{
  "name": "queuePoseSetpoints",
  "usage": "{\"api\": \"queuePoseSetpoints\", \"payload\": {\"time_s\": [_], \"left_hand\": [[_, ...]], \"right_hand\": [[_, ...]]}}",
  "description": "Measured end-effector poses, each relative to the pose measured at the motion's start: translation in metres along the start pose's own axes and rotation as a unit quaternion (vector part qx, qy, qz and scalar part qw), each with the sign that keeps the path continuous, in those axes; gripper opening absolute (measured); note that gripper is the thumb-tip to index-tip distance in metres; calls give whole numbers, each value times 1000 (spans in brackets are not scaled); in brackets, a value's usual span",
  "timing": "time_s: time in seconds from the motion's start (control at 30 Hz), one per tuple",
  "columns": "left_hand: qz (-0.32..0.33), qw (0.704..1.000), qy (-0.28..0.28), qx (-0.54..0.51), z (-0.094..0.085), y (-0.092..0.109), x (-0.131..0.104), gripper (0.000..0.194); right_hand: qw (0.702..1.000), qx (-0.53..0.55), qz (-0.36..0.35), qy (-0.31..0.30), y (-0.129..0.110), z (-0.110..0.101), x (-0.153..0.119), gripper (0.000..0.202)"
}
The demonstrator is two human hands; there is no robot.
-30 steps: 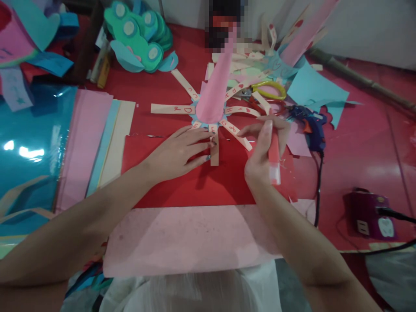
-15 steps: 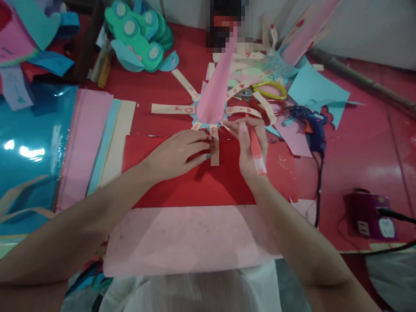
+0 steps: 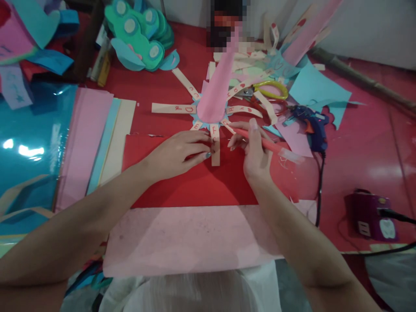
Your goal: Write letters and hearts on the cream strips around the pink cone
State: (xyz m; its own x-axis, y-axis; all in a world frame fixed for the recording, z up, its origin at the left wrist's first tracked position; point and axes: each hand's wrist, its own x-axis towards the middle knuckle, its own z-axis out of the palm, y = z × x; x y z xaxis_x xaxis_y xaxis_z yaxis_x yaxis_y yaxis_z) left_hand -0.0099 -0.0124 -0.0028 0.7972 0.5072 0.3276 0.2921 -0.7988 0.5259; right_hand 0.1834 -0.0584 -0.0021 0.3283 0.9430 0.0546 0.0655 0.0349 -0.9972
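A pink paper cone [image 3: 213, 95] stands on a blue scalloped base, with cream paper strips around it that bear red letters. My left hand [image 3: 183, 151] lies spread beside the strip marked F [image 3: 215, 145], its fingertips at that strip's left edge. To the right, my right hand [image 3: 255, 151] holds a red marker [image 3: 271, 146] between thumb and fingers. The marker now lies nearly level, its left end near the strip at the cone's lower right. The marker's right end is blurred.
Yellow-handled scissors [image 3: 273, 89], a blue glue gun [image 3: 315, 125] and blue paper [image 3: 320, 89] lie to the right. A purple power box [image 3: 373, 214] sits far right. Green foam shapes [image 3: 139, 34] are at the back left, coloured sheets [image 3: 86, 138] at the left.
The marker has swung from steep to nearly level, its rear end moving right. My right hand has turned and shifted slightly right. My left hand has stayed put.
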Motion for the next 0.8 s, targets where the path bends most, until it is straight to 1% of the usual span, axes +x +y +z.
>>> {"api": "queuePoseSetpoints", "payload": {"time_s": [0.07, 0.2, 0.3, 0.4, 0.47, 0.57, 0.8], "left_hand": [[-9, 1000, 0, -6, 0, 0, 0, 33], [-20, 1000, -10, 1, -1, 2, -1, 30], [-34, 999, -4, 27, -1, 2, -2, 30], [-50, 997, 4, 50, 0, 1, -2, 29], [-52, 997, 3, 59, 0, 0, -3, 27], [-49, 997, 1, 64, 1, 0, -3, 26], [-67, 996, -23, 53, 1, -1, -3, 26]], "right_hand": [[1000, 9, 15, -4, 1, 0, 1, 50], [999, 25, 23, -7, 0, 0, 1, 45], [999, 30, 18, -10, 0, 0, 0, 42], [1000, 1, 15, -21, 2, -2, 0, 42], [1000, -9, 19, -24, 4, -2, 0, 42], [1000, 10, 20, -19, 4, -2, 1, 40], [1000, 22, 0, -12, 2, -1, -1, 28]]}}
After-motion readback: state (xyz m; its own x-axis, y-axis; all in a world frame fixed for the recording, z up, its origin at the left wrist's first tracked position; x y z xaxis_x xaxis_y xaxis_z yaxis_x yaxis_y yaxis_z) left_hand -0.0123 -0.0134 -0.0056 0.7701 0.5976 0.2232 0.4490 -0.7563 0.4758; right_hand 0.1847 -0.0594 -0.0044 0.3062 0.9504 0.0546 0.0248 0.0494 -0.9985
